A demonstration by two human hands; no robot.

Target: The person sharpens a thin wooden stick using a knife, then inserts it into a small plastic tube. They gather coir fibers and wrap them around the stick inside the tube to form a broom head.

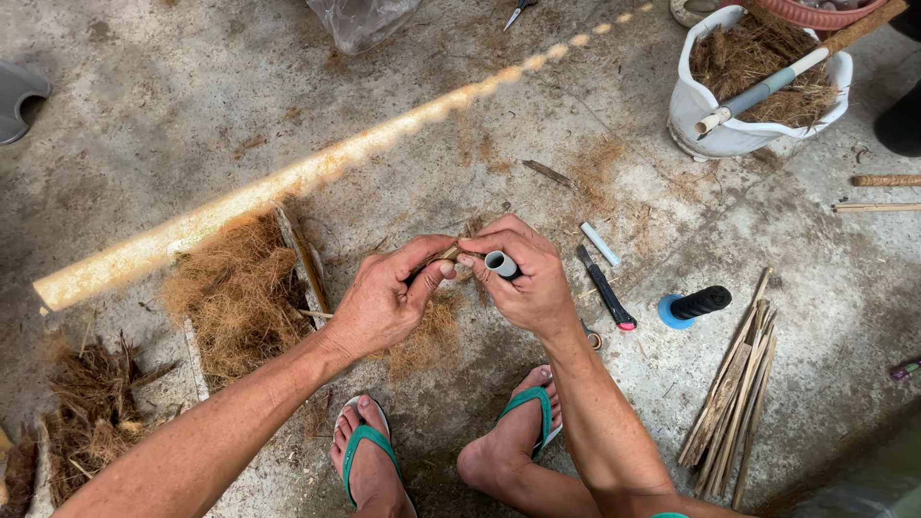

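Gripping, in the right hand (523, 278), a short smooth grey plastic tube (502, 264) above the rough concrete floor (460, 125), round open end toward the camera, axis running away, with the left hand (384, 302) pinching coarse brown fibre (443, 255) just left.

Single head-worn view, looking steeply down, close above the concrete floor (460, 125) at the wearer's feet; no second view.

tube (501, 264): smooth grey plastic | fibre (240, 293): dry, rough, brown | floor (192, 115): matt rough concrete
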